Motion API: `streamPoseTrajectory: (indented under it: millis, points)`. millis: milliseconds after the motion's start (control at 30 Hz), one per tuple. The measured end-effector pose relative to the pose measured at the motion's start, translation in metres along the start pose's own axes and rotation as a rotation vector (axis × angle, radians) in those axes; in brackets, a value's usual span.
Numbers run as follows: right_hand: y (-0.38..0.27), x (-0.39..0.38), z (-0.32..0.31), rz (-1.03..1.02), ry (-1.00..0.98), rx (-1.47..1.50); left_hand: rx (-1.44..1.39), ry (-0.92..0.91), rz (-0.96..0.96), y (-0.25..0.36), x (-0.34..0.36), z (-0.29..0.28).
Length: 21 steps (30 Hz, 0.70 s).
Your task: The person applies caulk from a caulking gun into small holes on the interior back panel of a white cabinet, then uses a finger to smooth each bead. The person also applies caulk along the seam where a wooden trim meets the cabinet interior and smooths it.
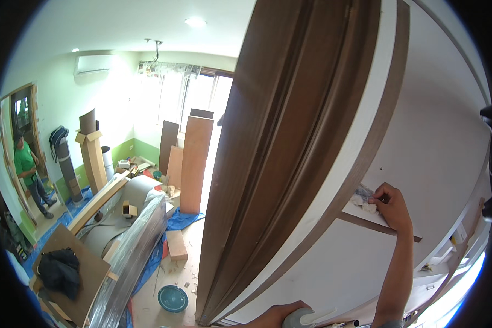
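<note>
At the lower edge, my left hand (276,316) is wrapped around a grey bottle (296,318) with a pale pointed nozzle; much of both is cut off by the picture's edge. My right hand (392,206) reaches up inside a white cabinet (432,142) to a small shelf with a brown front edge (380,227). Its thumb and fingers pinch at a crumpled whitish wad (369,207) lying beside bluish clear plastic (362,192). A tall brown wooden door (295,109) stands between the cabinet and the room.
A green basin (173,298) sits on the debris-strewn floor. Plastic-wrapped panels (139,246), a board with a dark cloth (59,273) on it and upright wooden boards (195,164) crowd the left side. A person in a green shirt (26,164) stands in the far-left doorway.
</note>
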State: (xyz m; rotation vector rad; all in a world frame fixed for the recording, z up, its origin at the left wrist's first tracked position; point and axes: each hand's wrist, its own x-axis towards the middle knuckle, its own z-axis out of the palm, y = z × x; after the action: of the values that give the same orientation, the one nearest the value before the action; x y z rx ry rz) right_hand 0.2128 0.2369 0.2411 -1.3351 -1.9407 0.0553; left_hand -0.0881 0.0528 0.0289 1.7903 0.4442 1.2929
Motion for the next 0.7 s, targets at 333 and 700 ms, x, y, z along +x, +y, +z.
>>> streamPoseTrajectory:
  millis: [333,700]
  points:
    - [-0.006,-0.053,-0.006,-0.104,0.33,0.253,-0.254,0.019,-0.049,0.05,0.044,0.013]
    - [0.067,-0.357,0.129,0.666,-0.604,0.835,-0.746,0.037,0.142,0.089,0.149,0.059]
